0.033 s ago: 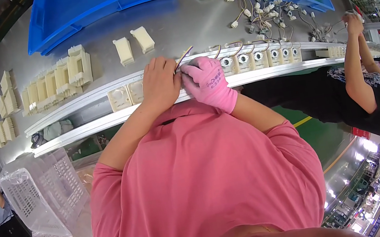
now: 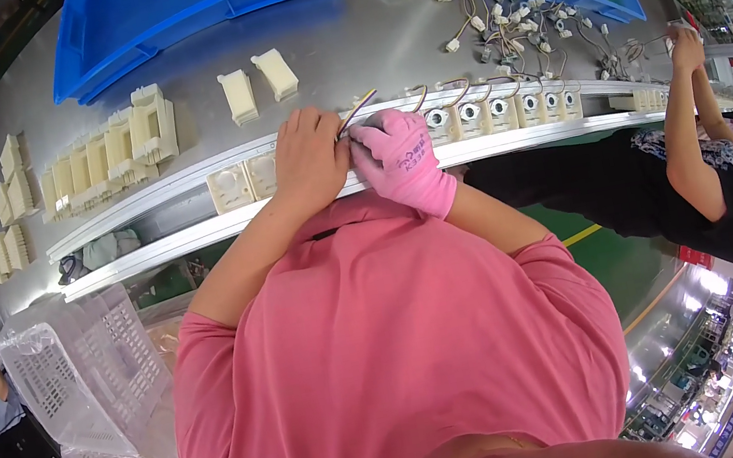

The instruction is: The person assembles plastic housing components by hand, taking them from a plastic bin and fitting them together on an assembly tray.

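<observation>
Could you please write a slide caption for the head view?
A bare left hand and pink-gloved right hand meet over a rail lined with cream housings, beside thin wires.

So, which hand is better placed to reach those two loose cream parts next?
Probably the left hand: the two loose cream parts lie just beyond it, slightly to its left. The gloved right hand is farther from them.

Close head-worn fisheye view, steeply downward over the pink shirt to the metal bench.
</observation>
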A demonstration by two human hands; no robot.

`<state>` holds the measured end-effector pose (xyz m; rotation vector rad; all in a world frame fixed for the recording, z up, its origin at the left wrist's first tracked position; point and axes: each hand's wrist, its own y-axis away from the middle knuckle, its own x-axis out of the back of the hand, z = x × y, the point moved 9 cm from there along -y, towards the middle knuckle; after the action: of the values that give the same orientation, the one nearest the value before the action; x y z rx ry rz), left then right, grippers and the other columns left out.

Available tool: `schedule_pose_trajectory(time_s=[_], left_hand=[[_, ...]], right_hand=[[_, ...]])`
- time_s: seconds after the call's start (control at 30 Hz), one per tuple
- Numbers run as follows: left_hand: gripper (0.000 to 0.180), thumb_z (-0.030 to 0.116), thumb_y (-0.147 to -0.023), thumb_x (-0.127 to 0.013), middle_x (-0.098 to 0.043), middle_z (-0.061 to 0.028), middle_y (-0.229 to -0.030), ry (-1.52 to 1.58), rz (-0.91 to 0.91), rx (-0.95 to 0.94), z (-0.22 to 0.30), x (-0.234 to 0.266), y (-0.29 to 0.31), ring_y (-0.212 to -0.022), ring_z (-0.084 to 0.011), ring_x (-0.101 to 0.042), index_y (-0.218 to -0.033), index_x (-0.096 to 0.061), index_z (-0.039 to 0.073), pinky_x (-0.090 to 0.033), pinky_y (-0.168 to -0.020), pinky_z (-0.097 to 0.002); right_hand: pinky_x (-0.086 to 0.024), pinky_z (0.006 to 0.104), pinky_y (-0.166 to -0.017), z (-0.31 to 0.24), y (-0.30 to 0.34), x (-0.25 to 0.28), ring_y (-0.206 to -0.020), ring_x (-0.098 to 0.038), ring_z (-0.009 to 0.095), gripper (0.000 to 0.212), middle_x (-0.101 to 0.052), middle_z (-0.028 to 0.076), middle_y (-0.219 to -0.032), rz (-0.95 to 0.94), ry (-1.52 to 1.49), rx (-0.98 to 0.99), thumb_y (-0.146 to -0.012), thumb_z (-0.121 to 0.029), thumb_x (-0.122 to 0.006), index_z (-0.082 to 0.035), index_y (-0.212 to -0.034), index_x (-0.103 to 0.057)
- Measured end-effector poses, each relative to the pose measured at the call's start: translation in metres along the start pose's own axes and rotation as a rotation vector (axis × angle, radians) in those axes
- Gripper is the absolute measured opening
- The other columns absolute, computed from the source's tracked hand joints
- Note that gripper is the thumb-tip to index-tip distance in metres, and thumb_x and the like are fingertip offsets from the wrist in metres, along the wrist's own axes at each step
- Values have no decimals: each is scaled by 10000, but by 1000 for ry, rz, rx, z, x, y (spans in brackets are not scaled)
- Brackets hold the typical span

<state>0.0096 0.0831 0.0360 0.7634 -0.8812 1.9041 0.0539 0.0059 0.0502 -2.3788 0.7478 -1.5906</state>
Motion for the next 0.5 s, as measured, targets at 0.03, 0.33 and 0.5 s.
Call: schedule_pose_trajectory(time_s=[0.03,0.33,0.5], left_hand=[[159,94,-682,-559,-453,-113,-834,1,1,4,0,0,1,-832,-286,-435,-814,-488,40,-343,-711,-381],[143,92,-685,-551,-453,-107,-817,9,34,6,2,0,2,-822,-283,-437,-808,-491,49,-345,-712,-374],[132,92,-716,-546,-463,-99,-816,-5,64,18,-3,-3,2,-818,-282,-444,-839,-530,46,-357,-713,-377]], right_hand=[[-375,384,-641,-1,1,0,-725,-504,267,234,-503,101,-816,-3,43,-18,-672,-150,-612,-75,-890,-574],[-366,389,-660,-5,-1,-2,-721,-490,277,275,-485,116,-834,-21,71,17,-661,-149,-599,-74,-924,-564],[-384,394,-685,-15,-19,14,-748,-501,289,335,-487,120,-862,-28,5,239,-663,-155,-582,-65,-982,-530]])
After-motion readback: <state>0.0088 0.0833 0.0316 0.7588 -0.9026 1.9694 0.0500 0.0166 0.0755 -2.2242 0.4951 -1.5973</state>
